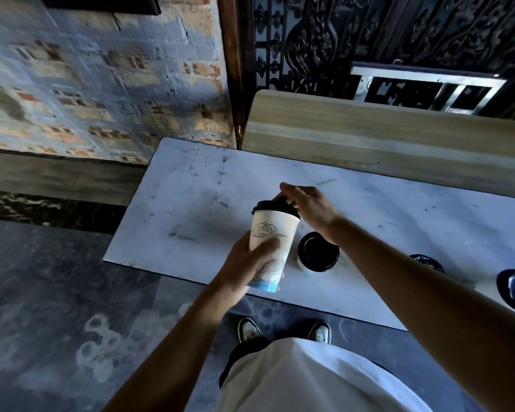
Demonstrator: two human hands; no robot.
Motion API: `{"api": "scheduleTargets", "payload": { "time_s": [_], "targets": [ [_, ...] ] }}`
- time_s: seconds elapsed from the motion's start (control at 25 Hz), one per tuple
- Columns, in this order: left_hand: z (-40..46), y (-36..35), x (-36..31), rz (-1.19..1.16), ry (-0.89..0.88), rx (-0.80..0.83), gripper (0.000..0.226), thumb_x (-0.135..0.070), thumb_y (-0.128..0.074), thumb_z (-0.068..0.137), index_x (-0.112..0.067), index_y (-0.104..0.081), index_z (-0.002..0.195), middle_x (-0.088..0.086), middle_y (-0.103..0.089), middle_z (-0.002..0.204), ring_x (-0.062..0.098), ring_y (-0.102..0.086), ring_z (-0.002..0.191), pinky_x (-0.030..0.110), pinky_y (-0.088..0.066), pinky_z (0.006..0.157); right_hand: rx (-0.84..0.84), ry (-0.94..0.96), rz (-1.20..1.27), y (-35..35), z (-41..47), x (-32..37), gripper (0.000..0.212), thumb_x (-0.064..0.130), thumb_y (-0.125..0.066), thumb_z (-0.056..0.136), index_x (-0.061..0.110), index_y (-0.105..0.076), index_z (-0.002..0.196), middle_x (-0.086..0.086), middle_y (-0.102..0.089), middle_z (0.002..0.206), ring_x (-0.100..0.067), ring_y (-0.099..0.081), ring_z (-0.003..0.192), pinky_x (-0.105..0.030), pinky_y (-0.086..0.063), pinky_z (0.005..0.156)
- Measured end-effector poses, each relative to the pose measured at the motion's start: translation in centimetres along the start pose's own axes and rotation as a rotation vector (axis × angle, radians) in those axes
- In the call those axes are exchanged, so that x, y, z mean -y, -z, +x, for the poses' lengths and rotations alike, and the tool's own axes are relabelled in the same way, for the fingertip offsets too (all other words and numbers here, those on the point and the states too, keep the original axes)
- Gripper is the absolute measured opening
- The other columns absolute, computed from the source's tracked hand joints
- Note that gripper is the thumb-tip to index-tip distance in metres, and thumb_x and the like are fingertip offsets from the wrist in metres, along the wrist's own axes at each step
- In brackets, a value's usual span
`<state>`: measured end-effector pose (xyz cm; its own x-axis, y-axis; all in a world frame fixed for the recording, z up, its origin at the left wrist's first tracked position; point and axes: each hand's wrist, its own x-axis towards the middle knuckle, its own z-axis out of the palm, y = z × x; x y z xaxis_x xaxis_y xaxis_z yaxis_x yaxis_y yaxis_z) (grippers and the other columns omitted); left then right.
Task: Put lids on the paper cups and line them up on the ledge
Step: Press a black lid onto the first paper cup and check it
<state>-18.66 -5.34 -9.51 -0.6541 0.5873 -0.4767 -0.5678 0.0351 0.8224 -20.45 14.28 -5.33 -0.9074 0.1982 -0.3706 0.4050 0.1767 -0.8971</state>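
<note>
Two hands worked one cup at this moment. Nearest the camera, the left hand [251, 263] was wrapped around the lower body of a white paper cup [269, 242], thumb across the front, holding it tilted in the air above the near edge of the pale ledge [190, 209]. Just beyond, the right hand [306, 208] lay over the black lid [275, 207] on that cup, fingers curled down on the lid's far rim; whether they were pinching it or only pressing could not be told.

The step in hand appeared to be seating the lid. It looked level on the rim, so the job seemed almost done for this cup. The next move would likely call for a firm press around the edge until the lid snapped on, then setting the cup upright on the ledge in line with its neighbour.

That neighbour, a second lidded cup [318, 255], stood on the ledge just right of the held one, partly behind the right forearm. Farther right lay two dark round things [427, 261], possibly spare lids, too blurred to be sure. Past the ledge rose a wooden board [369, 129] and a dark ornamental grille [324, 40].

The held cup bore a line drawing of clouds and a blue band at its base; no brand or writing could be read.
</note>
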Motion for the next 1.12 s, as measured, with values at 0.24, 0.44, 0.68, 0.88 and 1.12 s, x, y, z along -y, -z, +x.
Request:
{"api": "scheduleTargets", "payload": {
  "time_s": [0.24,0.44,0.68,0.88,1.12],
  "targets": [
    [-0.2,-1.7,-0.6,0.023,0.087,0.165,0.048,-0.036,-0.081,0.078,-0.009,-0.068,0.115,0.020,-0.073,0.097,0.040,-0.075,0.077,0.041,-0.059,0.057,0.270,-0.087,0.197,1.5,-1.1,0.1,0.017,0.021,-0.053,0.101,0.008,-0.065,0.099,-0.020,-0.073,0.121,-0.029,-0.066,0.094,-0.044,-0.049,0.087],
    [-0.2,-2.0,-1.3,0.022,0.134,0.151,0.049,-0.038,-0.078,0.078,-0.006,-0.068,0.114,0.023,-0.069,0.096,0.036,-0.070,0.068,0.039,-0.057,0.054,0.453,-0.117,0.270,2.0,-1.3,-0.4,0.042,0.039,-0.045,0.102,0.015,-0.067,0.128,-0.017,-0.070,0.128,-0.029,-0.070,0.101,-0.040,-0.056,0.086],
    [0.4,-2.8,-1.3,0.038,0.136,0.119,0.042,-0.039,-0.079,0.076,-0.011,-0.071,0.107,0.020,-0.070,0.092,0.035,-0.070,0.067,0.041,-0.057,0.055,0.401,-0.038,0.302,2.2,-1.3,-0.9,0.035,0.030,-0.054,0.091,0.009,-0.070,0.113,-0.021,-0.071,0.114,-0.034,-0.069,0.096,-0.040,-0.055,0.084],
    [0.1,-3.2,-0.8,0.031,0.151,0.096,0.043,-0.039,-0.081,0.073,-0.012,-0.072,0.105,0.020,-0.070,0.091,0.036,-0.069,0.066,0.040,-0.057,0.054,0.343,0.061,0.302,1.7,-2.1,-2.2,0.032,0.027,-0.054,0.091,0.006,-0.071,0.108,-0.026,-0.071,0.111,-0.030,-0.070,0.090,-0.033,-0.058,0.076],
    [0.0,-4.0,-0.2,-0.028,0.165,0.078,0.047,-0.036,-0.081,0.072,-0.007,-0.071,0.107,0.023,-0.066,0.093,0.032,-0.068,0.065,0.035,-0.056,0.051,0.370,-0.026,0.333,2.1,-2.1,-2.8,0.034,0.029,-0.051,0.094,0.006,-0.070,0.112,-0.029,-0.068,0.118,-0.034,-0.068,0.093,-0.041,-0.056,0.084]
  ]
}}
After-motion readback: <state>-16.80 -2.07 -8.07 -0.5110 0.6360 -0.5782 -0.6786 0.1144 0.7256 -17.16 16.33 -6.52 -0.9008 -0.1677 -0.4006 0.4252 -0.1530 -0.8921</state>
